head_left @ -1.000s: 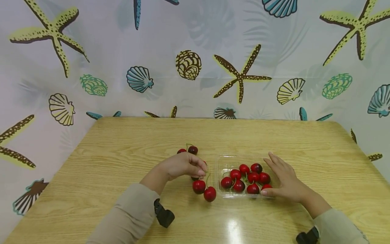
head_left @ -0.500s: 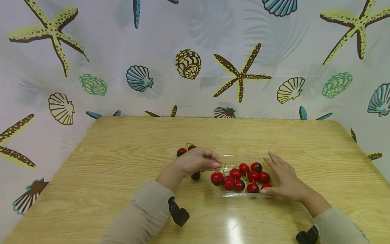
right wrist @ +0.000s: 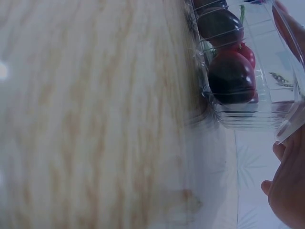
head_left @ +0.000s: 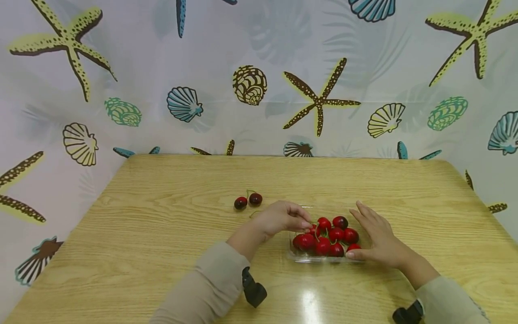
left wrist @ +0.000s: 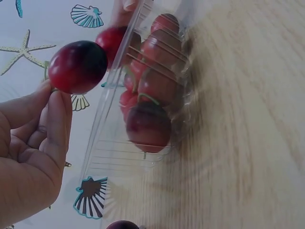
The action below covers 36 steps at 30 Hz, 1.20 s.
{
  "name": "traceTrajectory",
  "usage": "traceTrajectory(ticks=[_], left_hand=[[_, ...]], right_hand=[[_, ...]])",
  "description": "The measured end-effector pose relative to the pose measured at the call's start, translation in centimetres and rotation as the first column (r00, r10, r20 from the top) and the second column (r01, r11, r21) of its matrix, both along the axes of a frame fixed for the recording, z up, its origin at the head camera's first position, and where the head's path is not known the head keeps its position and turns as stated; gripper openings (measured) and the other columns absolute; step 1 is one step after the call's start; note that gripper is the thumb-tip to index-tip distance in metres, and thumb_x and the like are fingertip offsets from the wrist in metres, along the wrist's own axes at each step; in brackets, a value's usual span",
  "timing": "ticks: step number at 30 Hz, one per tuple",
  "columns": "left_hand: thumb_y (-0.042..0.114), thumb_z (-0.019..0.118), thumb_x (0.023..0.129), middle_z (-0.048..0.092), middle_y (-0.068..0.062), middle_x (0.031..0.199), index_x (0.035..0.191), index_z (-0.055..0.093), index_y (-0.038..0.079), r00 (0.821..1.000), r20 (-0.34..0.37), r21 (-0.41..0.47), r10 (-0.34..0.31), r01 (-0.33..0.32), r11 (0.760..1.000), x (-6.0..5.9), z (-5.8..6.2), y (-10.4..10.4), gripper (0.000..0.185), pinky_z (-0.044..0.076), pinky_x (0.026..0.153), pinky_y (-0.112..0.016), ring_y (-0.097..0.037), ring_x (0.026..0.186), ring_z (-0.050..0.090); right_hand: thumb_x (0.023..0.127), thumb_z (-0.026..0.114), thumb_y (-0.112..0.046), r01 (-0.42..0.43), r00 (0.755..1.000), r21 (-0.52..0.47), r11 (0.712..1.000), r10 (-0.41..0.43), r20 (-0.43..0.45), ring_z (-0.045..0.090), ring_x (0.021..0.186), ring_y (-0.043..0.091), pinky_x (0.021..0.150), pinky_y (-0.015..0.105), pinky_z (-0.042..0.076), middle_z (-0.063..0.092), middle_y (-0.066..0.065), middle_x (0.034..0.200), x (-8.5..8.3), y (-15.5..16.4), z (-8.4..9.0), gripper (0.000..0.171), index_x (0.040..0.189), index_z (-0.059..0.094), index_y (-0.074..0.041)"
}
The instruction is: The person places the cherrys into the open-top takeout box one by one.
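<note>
now, against the half-second-old head view:
left hand: the left hand [head_left: 283,218] is reaching over the near-left corner of the clear tray [head_left: 297,256], further right than before, its fingertips pinching together on a cherry stem.
held cherry: the held cherry [left wrist: 77,66] is hanging at the fingertips just outside the tray's wall in the left wrist view; the second cherry of the pair is probably already lying among the others, though the blur is making that hard to tell.
right hand: the right hand [head_left: 378,238] is resting flat and spread against the tray's right side, thumb along the near edge, not having shifted.
tray cherries: the red cherries [head_left: 329,238] are sitting piled inside the tray, more crowded on the left than before.
loose pair: two dark cherries [head_left: 248,200] are lying on the wooden table [head_left: 162,234] behind and left of the left hand, now fully uncovered.
single dark cherry: the one seen under the left wrist earlier is no longer showing in the head view.
</note>
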<state>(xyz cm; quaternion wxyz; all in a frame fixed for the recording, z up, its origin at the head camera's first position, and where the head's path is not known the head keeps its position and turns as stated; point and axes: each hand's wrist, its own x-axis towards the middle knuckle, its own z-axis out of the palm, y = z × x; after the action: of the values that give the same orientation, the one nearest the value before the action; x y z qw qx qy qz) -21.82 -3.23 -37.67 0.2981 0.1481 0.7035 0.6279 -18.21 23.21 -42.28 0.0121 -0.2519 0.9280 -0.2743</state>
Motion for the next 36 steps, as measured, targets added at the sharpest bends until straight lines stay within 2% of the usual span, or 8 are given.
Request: traceTrajectory(ticks=[9, 14, 20, 24, 25, 29, 36], left_hand=[[-0.004, 0.054, 0.082, 0.062, -0.01, 0.084, 0.091, 0.06, -0.006, 0.999, -0.028, -0.077, 0.02, -0.023, 0.997, 0.3, -0.3, 0.7, 0.011, 0.048, 0.075, -0.03, -0.02, 0.082, 0.059], [-0.003, 0.055, 0.081, 0.062, -0.008, 0.082, 0.089, 0.061, -0.005, 0.998, -0.061, -0.112, 0.023, -0.029, 0.993, 0.6, -0.4, 1.2, 0.01, 0.049, 0.072, -0.026, -0.014, 0.077, 0.059], [-0.004, 0.056, 0.08, 0.06, -0.006, 0.079, 0.086, 0.061, -0.004, 0.996, -0.062, -0.159, 0.059, -0.068, 0.985, 1.1, -0.2, 1.4, 0.008, 0.049, 0.07, -0.026, -0.016, 0.075, 0.058], [-0.003, 0.057, 0.08, 0.059, -0.005, 0.077, 0.083, 0.061, -0.002, 0.991, -0.118, -0.235, 0.064, -0.091, 0.968, 1.1, -0.2, 1.4, 0.005, 0.049, 0.067, -0.027, -0.016, 0.073, 0.058], [-0.002, 0.058, 0.079, 0.059, -0.004, 0.077, 0.082, 0.061, -0.001, 0.989, -0.135, -0.261, 0.065, -0.098, 0.96, 0.9, -0.5, 1.5, 0.004, 0.049, 0.065, -0.027, -0.015, 0.072, 0.058], [0.0, 0.06, 0.079, 0.058, -0.003, 0.073, 0.079, 0.062, -0.001, 0.979, -0.189, -0.339, 0.071, -0.133, 0.931, 1.0, -0.3, 1.6, 0.002, 0.046, 0.056, -0.023, -0.012, 0.066, 0.056], [0.004, 0.062, 0.079, 0.057, -0.001, 0.073, 0.078, 0.062, 0.002, 0.976, -0.208, -0.397, 0.072, -0.151, 0.905, 0.8, -0.4, 1.4, 0.002, 0.041, 0.053, -0.021, -0.011, 0.064, 0.051]], right_hand=[[0.068, 0.069, -0.042, 0.001, 1.0, -0.009, 1.0, -0.001, 0.007, 0.005, 0.125, 0.038, 0.09, 0.064, 0.006, 0.007, 0.018, 0.141, 0.1, -0.1, 0.1, 0.091, 0.133, 0.024, 0.001], [0.067, 0.069, -0.042, 0.0, 1.0, -0.011, 1.0, 0.0, 0.008, 0.005, 0.125, 0.038, 0.091, 0.064, 0.006, 0.007, 0.018, 0.141, 0.1, -0.1, 0.1, 0.091, 0.133, 0.024, 0.001], [0.068, 0.069, -0.042, -0.003, 1.0, -0.012, 1.0, 0.003, 0.002, 0.006, 0.125, 0.038, 0.09, 0.064, 0.006, 0.008, 0.019, 0.14, 0.2, -0.1, 0.1, 0.09, 0.133, 0.024, 0.002], [0.068, 0.068, -0.042, -0.005, 1.0, -0.008, 1.0, 0.005, -0.006, 0.006, 0.125, 0.039, 0.09, 0.064, 0.006, 0.008, 0.018, 0.141, 0.1, -0.1, 0.2, 0.09, 0.133, 0.024, 0.002], [0.068, 0.069, -0.042, -0.005, 1.0, -0.008, 1.0, 0.005, -0.008, 0.006, 0.125, 0.039, 0.09, 0.064, 0.006, 0.008, 0.019, 0.141, 0.1, -0.1, 0.2, 0.09, 0.133, 0.025, 0.002], [0.068, 0.069, -0.042, -0.005, 1.0, -0.011, 1.0, 0.005, -0.006, 0.006, 0.125, 0.039, 0.09, 0.064, 0.006, 0.008, 0.018, 0.141, 0.1, -0.1, 0.1, 0.09, 0.133, 0.024, 0.002], [0.068, 0.069, -0.042, -0.001, 1.0, -0.017, 1.0, 0.001, 0.007, 0.005, 0.125, 0.039, 0.09, 0.065, 0.006, 0.007, 0.018, 0.141, 0.1, -0.1, 0.1, 0.09, 0.133, 0.024, 0.001]])
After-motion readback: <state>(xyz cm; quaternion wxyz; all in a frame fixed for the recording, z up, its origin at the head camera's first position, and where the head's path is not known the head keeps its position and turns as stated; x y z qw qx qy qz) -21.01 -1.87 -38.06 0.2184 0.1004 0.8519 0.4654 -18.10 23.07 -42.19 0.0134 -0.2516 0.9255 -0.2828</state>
